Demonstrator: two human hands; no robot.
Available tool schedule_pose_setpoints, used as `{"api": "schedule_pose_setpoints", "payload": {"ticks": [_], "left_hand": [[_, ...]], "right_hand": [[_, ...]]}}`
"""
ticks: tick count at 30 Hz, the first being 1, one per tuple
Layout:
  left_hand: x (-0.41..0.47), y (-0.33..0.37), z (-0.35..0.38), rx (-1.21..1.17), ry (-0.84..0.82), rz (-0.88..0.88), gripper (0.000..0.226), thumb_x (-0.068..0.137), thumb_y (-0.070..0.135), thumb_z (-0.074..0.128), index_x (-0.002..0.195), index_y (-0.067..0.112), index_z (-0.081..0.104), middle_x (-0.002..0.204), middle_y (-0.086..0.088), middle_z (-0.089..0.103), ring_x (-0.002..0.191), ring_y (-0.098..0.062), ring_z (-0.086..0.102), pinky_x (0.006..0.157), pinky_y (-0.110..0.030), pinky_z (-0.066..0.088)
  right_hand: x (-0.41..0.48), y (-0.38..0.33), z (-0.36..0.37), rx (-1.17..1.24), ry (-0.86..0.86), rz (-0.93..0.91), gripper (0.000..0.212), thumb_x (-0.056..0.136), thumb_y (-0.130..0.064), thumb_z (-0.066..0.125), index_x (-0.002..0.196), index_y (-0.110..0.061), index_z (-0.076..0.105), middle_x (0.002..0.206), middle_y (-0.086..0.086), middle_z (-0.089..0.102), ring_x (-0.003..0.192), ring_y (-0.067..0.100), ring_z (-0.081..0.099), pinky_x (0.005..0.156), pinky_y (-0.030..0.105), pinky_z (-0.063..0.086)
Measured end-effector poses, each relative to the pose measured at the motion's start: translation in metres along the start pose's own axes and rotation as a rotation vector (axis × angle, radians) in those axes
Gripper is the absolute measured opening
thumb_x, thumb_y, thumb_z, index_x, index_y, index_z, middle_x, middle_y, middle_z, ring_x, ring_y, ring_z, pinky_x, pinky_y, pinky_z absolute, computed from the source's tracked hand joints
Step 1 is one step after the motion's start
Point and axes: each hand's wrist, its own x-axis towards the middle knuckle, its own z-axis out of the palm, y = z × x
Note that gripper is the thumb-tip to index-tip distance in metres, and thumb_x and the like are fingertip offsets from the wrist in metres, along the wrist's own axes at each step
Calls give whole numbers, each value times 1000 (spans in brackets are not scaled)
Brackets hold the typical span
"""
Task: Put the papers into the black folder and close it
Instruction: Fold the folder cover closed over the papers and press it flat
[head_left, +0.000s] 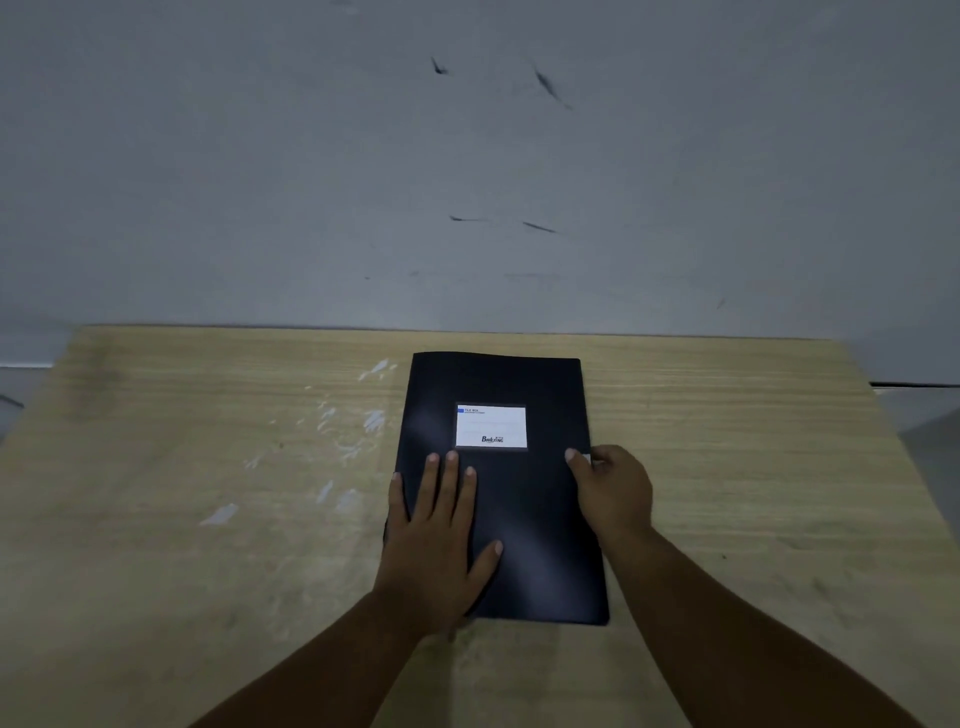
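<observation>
The black folder (524, 499) lies closed and flat on the wooden table, with a white label (491, 426) on its cover. My left hand (439, 535) rests palm down on the folder's left half, fingers spread. My right hand (613, 491) grips the folder's right edge, thumb on top of the cover. A small white bit, perhaps a paper edge or a tab (586, 458), shows at that edge by my thumb. No loose papers are in view.
The light wooden table (208, 493) has white scuff marks (343, 447) left of the folder. A grey wall (467, 182) with dark marks rises right behind the table's far edge.
</observation>
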Motion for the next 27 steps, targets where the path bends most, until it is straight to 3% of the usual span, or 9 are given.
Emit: {"api": "schedule_pose_setpoints", "payload": {"ticks": [5,11,14,19,27], "left_hand": [[0,0,-2,-4,-40,-29,85,92,68,32,158,13,26,167,-12,18,155,-31,11,115,-71,11],[-1,-1,-10,-49,-16,-49,85,91,70,34,157,17,29,168,-7,20,155,-28,14,110,-69,24],[-4,-4,-13,-88,16,-61,85,90,73,31,159,24,21,169,-5,8,156,-28,5,115,-66,20],[-20,-18,-12,-148,73,-118,81,93,67,35,160,24,20,170,-9,4,155,-35,8,117,-54,26],[-20,-63,-18,-182,59,-189,81,92,68,34,160,28,16,170,-3,4,155,-32,3,116,-53,26]], "right_hand": [[-1,1,-2,21,-27,-38,25,94,-28,66,104,-7,75,96,5,74,90,22,67,81,32,50],[-33,16,-8,-95,-107,-121,25,100,-26,55,108,-7,68,98,9,72,89,24,66,75,33,52],[-54,23,-7,-161,-98,-144,32,102,-31,50,121,-9,64,109,9,68,100,26,65,90,43,55],[-70,18,2,-187,-78,-150,36,103,-33,46,128,-11,59,113,11,66,102,27,64,91,46,55],[-65,-14,37,-166,-148,-155,38,103,-32,48,130,-8,58,122,15,64,110,31,62,96,46,51]]}}
